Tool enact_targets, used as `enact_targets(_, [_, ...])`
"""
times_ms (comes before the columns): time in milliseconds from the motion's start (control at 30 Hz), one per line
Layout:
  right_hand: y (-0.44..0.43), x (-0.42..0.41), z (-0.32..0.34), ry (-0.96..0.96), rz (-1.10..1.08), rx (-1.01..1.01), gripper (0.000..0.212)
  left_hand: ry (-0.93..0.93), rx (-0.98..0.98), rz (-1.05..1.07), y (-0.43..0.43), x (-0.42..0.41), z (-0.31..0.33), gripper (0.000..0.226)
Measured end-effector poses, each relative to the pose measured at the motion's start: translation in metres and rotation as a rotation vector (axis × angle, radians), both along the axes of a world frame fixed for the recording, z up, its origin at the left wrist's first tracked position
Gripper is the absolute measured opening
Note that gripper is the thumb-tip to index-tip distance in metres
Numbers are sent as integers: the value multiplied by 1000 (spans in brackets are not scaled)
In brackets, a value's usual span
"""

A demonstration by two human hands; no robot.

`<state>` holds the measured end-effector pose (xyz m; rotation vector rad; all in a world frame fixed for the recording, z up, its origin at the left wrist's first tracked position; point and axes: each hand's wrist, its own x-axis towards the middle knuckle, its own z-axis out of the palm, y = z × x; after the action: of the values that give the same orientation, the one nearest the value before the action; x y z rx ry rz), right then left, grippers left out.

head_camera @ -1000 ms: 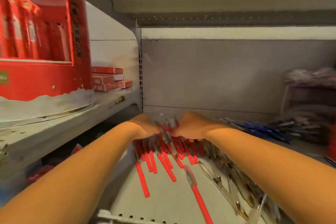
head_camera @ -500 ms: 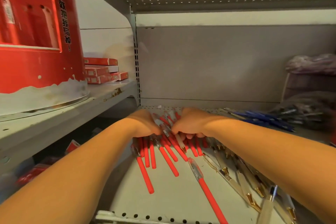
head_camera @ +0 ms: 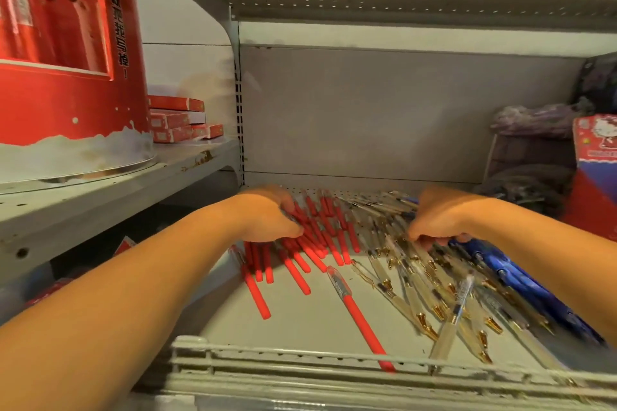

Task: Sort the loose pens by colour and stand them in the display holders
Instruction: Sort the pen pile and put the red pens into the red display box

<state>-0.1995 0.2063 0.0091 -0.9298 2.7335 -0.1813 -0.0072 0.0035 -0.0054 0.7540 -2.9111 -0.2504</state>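
Several red pens (head_camera: 320, 240) lie fanned out on the grey shelf (head_camera: 300, 320), and my left hand (head_camera: 270, 217) grips a bunch of them at their far ends. One red pen (head_camera: 359, 317) lies apart near the front rail. To the right lie several clear pens with gold tips (head_camera: 414, 290), then blue pens (head_camera: 510, 274). My right hand (head_camera: 440, 217) curls down onto the clear pens beside the blue ones, its fingertips hidden under it.
A low grey rail (head_camera: 300, 364) edges the shelf front. A large red display stand (head_camera: 66, 53) and small red boxes (head_camera: 177, 123) sit on the higher left shelf. A red and blue cartoon box (head_camera: 597, 170) and dark bagged goods (head_camera: 534, 157) stand at the right.
My right hand has left the red pens and moved right onto the clear and blue pens. My left hand stays on the red bunch. The view has tilted down.
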Motion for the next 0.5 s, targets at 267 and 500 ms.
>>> enact_targets(267, [-2,27,-6,430,147,-7,29,-135,255,70,1,-6,-32,71])
enact_targets(500, [-7,109,-13,-187,502,70,36,-254,127,-41,-6,-16,-49,75])
